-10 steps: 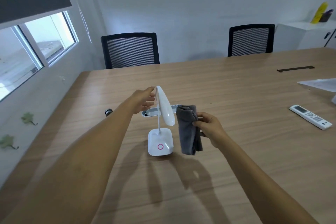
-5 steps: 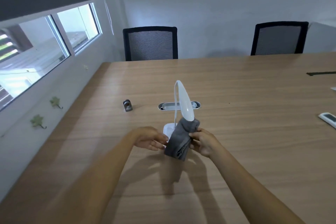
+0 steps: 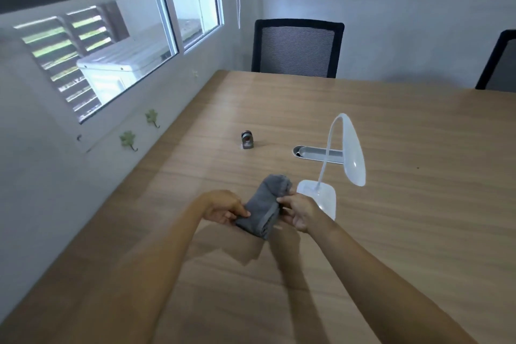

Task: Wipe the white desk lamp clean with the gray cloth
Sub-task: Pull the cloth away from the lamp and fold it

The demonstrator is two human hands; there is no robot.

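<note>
The white desk lamp [image 3: 352, 153] stands upright on the wooden table [image 3: 405, 226], its square base [image 3: 324, 195] just right of my hands and its oval head drooping to the right. The gray cloth [image 3: 265, 204] is bunched and folded, held above the table to the left of the lamp base. My left hand [image 3: 224, 208] pinches its lower left side. My right hand [image 3: 300, 211] grips its right edge, partly covering the lamp base's near corner. The cloth does not touch the lamp.
A small dark cylindrical object [image 3: 247, 140] stands on the table beyond my hands. A metal cable slot [image 3: 312, 152] is set in the tabletop behind the lamp. Two black mesh chairs [image 3: 297, 49] stand at the far edge. A wall with windows [image 3: 117, 64] runs along the left.
My left hand left the lamp head and came down to the cloth. Both hands with the cloth shifted left, away from the lamp. The view has swung left.
</note>
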